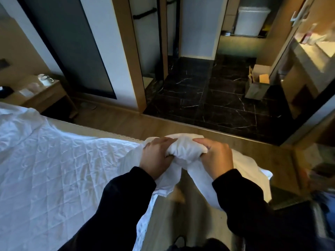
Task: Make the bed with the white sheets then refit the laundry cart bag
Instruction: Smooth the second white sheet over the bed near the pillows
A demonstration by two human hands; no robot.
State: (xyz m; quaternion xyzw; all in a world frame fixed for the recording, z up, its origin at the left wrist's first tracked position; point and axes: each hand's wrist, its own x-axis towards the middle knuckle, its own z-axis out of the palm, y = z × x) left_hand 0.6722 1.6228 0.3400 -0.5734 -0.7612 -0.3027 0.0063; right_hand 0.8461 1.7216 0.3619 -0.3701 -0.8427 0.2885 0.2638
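Note:
A crumpled white sheet (54, 169) covers the bed (101, 132) at the left, creased all over. At the bed's near corner a bunched wad of that white sheet (183, 151) is held up between both hands. My left hand (156, 156) grips the wad from the left with fingers curled into the cloth. My right hand (216, 156) grips it from the right. Loose ends of the sheet hang below the hands on both sides. Both forearms wear black sleeves. No laundry cart is clearly visible.
A wooden nightstand (45, 96) with a white mug (46, 80) stands beyond the bed at far left. Wood floor runs past the bed to a dark marble floor (208, 98). A small open box (257, 86) sits by a vanity counter (308, 57). A white bin (251, 20) stands far back.

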